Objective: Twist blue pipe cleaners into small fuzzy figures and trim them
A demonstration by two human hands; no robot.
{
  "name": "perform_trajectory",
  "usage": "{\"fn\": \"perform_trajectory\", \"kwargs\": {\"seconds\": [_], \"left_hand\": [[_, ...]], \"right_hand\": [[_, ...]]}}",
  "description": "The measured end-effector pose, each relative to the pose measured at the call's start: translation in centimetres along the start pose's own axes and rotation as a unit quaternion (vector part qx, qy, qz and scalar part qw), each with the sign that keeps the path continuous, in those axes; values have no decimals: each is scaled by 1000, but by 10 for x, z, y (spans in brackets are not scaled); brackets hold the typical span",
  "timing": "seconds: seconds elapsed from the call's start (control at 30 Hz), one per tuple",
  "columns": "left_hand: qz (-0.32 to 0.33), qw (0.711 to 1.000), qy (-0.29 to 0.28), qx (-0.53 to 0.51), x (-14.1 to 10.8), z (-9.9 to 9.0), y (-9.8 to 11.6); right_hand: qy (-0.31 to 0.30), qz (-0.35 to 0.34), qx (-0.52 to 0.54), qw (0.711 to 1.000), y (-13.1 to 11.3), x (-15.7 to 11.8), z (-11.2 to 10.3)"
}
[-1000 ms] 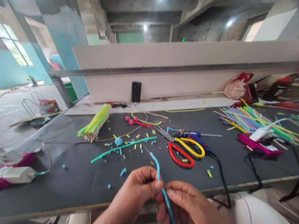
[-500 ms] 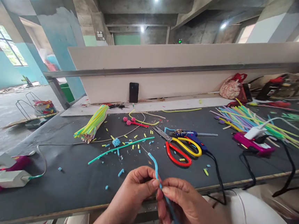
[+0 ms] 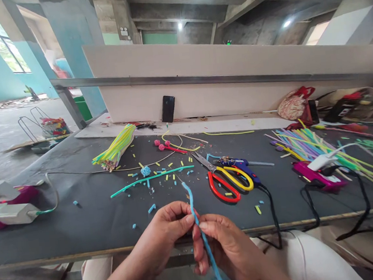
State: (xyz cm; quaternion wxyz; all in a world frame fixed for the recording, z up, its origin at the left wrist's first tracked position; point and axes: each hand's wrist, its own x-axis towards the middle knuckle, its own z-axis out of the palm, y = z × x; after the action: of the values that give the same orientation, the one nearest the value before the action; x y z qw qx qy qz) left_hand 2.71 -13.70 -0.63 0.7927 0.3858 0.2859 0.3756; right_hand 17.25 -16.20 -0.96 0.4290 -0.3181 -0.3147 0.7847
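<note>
The left forearm (image 3: 129, 271) slants up from the lower left, the right forearm (image 3: 266, 270) from the lower right. The bare left hand (image 3: 176, 221) is pinched, thumb tip against the bent index finger, its back turned up. Close beside it and slightly lower, the right hand (image 3: 217, 235) also pinches, thumb pointing toward the left hand. More fingertips (image 3: 201, 265) curl below; which hand they belong to is unclear.
</note>
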Motion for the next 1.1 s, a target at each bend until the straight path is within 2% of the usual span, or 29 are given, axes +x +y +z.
{"fn": "perform_trajectory", "kwargs": {"seconds": [0.07, 0.13, 0.17, 0.23, 0.3, 0.43, 0.5, 0.6, 0.77, 0.87, 1.0, 1.1], "left_hand": [[33, 996, 70, 45, -3, -3, 4], [68, 980, 154, 110, -6, -6, 6], [76, 971, 178, 140, -7, -8, 7], [81, 962, 190, 180, -8, -9, 7], [95, 961, 177, 192, -8, -8, 6], [64, 986, 62, 140, -7, -2, 3], [53, 992, 32, 110, -7, -1, 1], [59, 991, 57, 110, -8, -3, 0], [67, 966, 142, 204, -11, -4, 10], [57, 965, 125, 223, -12, -5, 15], [34, 979, 71, 189, -11, -12, 13], [24, 979, 61, 192, -9, -17, 12]], "right_hand": [[40, -5, 9, 999, -3, 0, -2], [74, -13, 9, 997, -5, -1, -3], [80, -20, 3, 997, -6, -1, -3], [73, -37, -30, 996, -6, -2, -3], [50, -53, -86, 994, -5, -3, -1], [14, -55, -163, 985, -3, -3, 7], [12, -34, -167, 985, -3, -3, 11], [22, -6, -207, 978, -4, -4, 12], [65, -33, -310, 948, -3, -3, 6], [65, -17, -305, 950, -3, 0, 6], [77, -10, -302, 950, -6, 1, 11], [80, 4, -328, 941, -8, 0, 11]]}}
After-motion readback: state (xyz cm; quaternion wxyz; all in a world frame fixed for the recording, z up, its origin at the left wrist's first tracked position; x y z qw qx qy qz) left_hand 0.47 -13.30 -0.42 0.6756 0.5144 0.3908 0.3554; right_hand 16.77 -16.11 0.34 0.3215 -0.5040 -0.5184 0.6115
